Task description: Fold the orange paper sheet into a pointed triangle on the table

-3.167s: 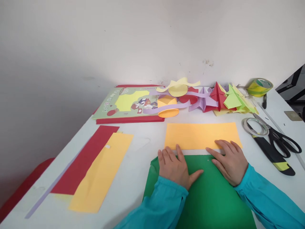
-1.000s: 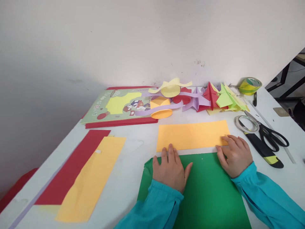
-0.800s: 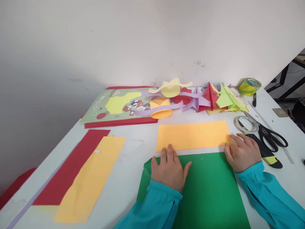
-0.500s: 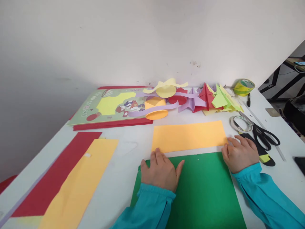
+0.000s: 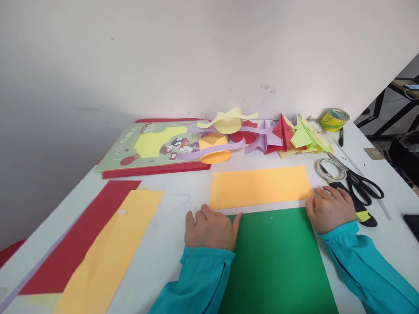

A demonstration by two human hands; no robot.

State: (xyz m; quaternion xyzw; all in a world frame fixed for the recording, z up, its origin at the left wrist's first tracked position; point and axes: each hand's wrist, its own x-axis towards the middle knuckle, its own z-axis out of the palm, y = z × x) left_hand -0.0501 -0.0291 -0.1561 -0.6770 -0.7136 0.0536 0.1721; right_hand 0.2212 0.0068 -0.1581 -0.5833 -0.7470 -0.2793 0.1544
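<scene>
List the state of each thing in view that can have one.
Orange strip, lying flat
Green sheet, flat, partly covered
Left hand, thumb spread, at orange strip's near left corner
Right hand, curled at orange strip's right end, grip unclear
Scissors, blades partly covered
Red strip, flat, partly covered
Green paper shape, folded
Orange band, curled

The orange paper strip (image 5: pixel 260 185) is a plain, elongated rectangle. It lies flat on the table (image 5: pixel 160 235), its long sides roughly parallel to the table's far edge and well apart from it. The green sheet (image 5: pixel 275 261) lies flat nearer the viewer, its far edge just beside the strip's near long side, separated by a narrow gap. The sheet's far left corner is hidden.
</scene>
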